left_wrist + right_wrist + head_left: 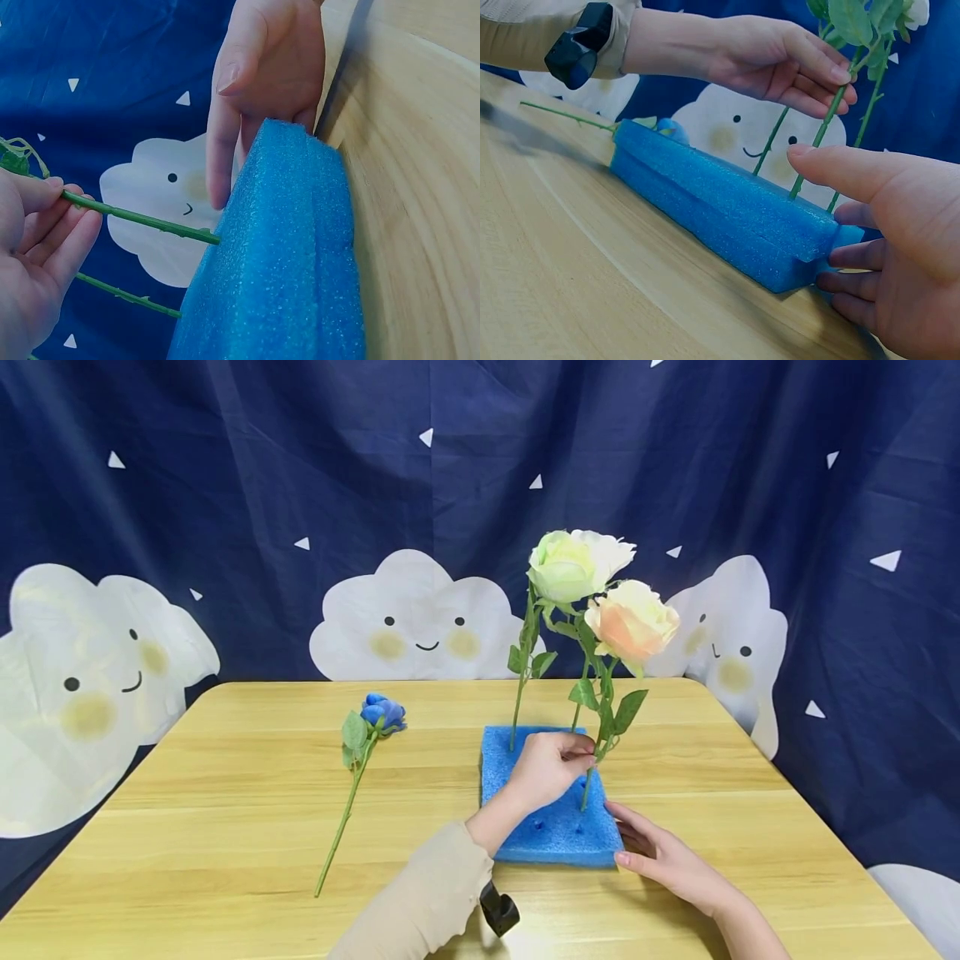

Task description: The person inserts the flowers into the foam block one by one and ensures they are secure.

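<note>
My left hand [551,767] pinches the green stem of a peach-and-cream artificial rose [632,622]. Its lower end stands in a blue foam block [555,835]; the left wrist view shows the stem [150,220] entering the foam. Two more roses rise from the block's far part: a pale green one [562,568] and a white one [611,553] partly hidden behind it. At the block's right side is my right hand [667,860], its fingers fairly straight and touching the foam's edge. In the right wrist view its thumb [847,166] points past the stem without gripping anything.
A blue rose [384,713] with a long stem lies on the wooden table [247,777] to the left of the block. Small holes [538,825] dot the foam's top. Behind the table hangs a dark blue curtain [360,468] with smiling clouds.
</note>
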A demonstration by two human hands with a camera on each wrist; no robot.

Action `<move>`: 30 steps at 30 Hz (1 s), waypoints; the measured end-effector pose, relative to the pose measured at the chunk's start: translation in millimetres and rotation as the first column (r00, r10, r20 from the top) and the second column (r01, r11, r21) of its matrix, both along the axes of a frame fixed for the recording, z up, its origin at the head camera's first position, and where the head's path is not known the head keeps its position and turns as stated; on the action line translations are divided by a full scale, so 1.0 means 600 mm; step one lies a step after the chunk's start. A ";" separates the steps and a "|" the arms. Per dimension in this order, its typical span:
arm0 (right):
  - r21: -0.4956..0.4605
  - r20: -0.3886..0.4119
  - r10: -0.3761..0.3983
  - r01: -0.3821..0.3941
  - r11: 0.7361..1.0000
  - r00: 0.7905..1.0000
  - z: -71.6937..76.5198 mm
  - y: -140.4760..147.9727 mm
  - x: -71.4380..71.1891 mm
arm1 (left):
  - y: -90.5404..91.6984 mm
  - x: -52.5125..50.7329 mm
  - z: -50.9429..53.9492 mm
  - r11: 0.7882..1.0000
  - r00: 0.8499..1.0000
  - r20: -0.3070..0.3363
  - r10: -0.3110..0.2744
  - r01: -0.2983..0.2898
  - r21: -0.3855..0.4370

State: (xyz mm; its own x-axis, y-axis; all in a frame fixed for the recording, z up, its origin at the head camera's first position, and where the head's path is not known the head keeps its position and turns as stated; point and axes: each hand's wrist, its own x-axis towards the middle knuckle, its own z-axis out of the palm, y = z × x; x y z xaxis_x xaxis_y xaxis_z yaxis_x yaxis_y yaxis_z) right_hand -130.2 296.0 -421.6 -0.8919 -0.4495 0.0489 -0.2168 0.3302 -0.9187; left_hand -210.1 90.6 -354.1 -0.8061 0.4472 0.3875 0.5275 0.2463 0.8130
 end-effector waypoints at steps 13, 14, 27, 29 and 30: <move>0.013 -0.001 -0.001 0.001 1.000 1.000 0.001 0.000 0.000 | -0.004 -0.001 -0.001 1.000 1.000 0.000 0.016 -0.016 -0.004; 0.014 -0.004 -0.003 0.003 1.000 1.000 0.001 0.000 0.000 | -0.004 -0.001 -0.002 1.000 1.000 0.004 0.011 -0.011 0.000; 0.034 -0.011 -0.016 0.016 0.999 1.000 0.000 0.000 0.001 | -0.024 -0.001 -0.006 0.998 0.999 0.050 0.010 -0.014 0.066; 0.043 -0.020 -0.019 0.020 0.999 1.000 0.001 -0.001 0.001 | -0.032 -0.002 -0.007 0.997 0.998 0.059 0.016 -0.020 0.077; 0.045 -0.023 -0.020 0.021 0.999 1.000 0.002 -0.001 0.001 | -0.036 -0.002 -0.007 0.996 0.998 0.062 0.022 -0.027 0.082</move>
State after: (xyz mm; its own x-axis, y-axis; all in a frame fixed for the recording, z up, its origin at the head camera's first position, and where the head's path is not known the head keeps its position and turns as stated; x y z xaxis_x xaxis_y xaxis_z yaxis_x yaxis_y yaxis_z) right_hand -129.7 295.5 -420.6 -0.8997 -0.4337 0.0492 -0.2304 0.3762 -0.8974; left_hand -211.4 69.0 -358.6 -0.8399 0.3951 0.3721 0.4707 0.1888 0.8619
